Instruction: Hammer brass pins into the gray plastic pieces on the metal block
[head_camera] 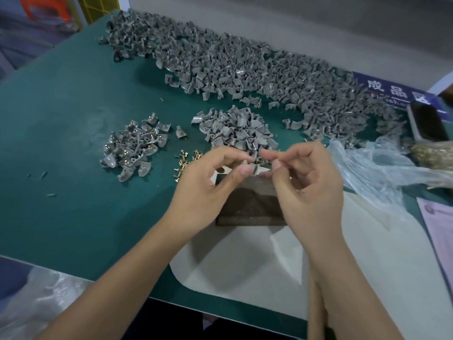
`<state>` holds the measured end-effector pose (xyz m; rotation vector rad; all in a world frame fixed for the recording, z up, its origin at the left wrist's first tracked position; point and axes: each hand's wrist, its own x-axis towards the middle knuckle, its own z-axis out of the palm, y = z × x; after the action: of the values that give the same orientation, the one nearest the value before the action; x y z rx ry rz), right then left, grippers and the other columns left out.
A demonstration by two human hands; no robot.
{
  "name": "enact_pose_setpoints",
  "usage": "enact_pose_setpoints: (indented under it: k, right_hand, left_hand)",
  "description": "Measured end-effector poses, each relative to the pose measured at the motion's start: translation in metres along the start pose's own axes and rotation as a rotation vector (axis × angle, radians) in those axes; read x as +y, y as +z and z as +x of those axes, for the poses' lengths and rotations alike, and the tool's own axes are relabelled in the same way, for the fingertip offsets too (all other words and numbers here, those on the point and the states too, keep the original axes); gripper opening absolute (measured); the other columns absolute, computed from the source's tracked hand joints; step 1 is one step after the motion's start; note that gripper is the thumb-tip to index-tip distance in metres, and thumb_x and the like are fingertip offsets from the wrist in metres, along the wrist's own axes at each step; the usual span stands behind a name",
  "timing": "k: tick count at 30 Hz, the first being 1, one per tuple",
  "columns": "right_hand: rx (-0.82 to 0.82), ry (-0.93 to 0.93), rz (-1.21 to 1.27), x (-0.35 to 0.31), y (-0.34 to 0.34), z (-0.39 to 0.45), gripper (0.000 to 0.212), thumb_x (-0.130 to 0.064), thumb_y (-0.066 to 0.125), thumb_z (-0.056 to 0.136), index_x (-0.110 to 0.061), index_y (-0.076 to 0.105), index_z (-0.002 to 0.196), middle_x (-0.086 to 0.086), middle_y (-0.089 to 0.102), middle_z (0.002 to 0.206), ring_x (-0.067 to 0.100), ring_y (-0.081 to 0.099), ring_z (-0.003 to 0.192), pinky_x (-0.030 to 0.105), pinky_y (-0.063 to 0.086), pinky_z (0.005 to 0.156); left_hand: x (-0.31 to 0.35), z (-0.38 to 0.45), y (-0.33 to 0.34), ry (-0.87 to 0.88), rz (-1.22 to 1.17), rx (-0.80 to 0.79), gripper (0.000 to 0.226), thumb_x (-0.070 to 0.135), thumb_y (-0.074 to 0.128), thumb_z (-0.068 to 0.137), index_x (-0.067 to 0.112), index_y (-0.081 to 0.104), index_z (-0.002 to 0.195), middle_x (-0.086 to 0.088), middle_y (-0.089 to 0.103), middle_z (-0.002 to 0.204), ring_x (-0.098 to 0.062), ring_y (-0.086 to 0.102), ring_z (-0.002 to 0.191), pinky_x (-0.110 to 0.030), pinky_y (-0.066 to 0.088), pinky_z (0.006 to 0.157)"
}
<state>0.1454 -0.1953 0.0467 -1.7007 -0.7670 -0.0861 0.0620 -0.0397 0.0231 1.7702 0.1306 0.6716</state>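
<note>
Two bare forearms rising from the bottom edge, left hand (208, 190) fingers pinching a gray plastic piece (253, 165) at frame centre above the metal block (250, 204), right hand (311, 182) fingers curled, contents unclear, loose brass pins (186, 159) just left, green table (73, 143).

Both hands are up over the dark metal block (250, 204) on the green table (73, 143): the left hand (208, 187) pinches a gray plastic piece (253, 166) between thumb and fingers, and the right hand (308, 182) has its curled fingertips right beside it, whatever they hold too small to tell. Loose brass pins (186, 160) lie just left of the hands, with a small pile of pinned pieces (134, 148) further left. A huge heap of gray pieces (245, 69) runs along the far edge, with a clear plastic bag (382, 173) on the right.
</note>
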Motion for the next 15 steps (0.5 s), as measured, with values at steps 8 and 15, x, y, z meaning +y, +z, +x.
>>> enact_pose_setpoints:
  k: [8, 15]
  right_hand:
    - [0.036, 0.011, -0.006, 0.012, 0.01, -0.014, 0.013, -0.017, 0.069, 0.101, -0.028, 0.062, 0.104, -0.01, 0.076, 0.109, 0.02, 0.074, 0.101, 0.041, 0.061, 0.083]
    - [0.063, -0.012, -0.105, 0.016, 0.01, -0.018, 0.013, -0.028, 0.073, 0.098, -0.039, 0.069, 0.103, -0.014, 0.073, 0.096, 0.017, 0.072, 0.087, 0.022, 0.054, 0.073]
  left_hand:
    - [-0.01, -0.01, -0.002, 0.177, 0.374, 0.01, 0.022, 0.016, 0.07, 0.097, 0.016, 0.073, 0.119, 0.014, 0.07, 0.1, -0.007, 0.064, 0.096, -0.025, 0.052, 0.087]
    - [-0.01, -0.017, -0.002, 0.079, 0.314, 0.061, 0.016, 0.025, 0.069, 0.097, 0.032, 0.069, 0.111, 0.021, 0.072, 0.104, 0.001, 0.068, 0.101, -0.018, 0.051, 0.091]
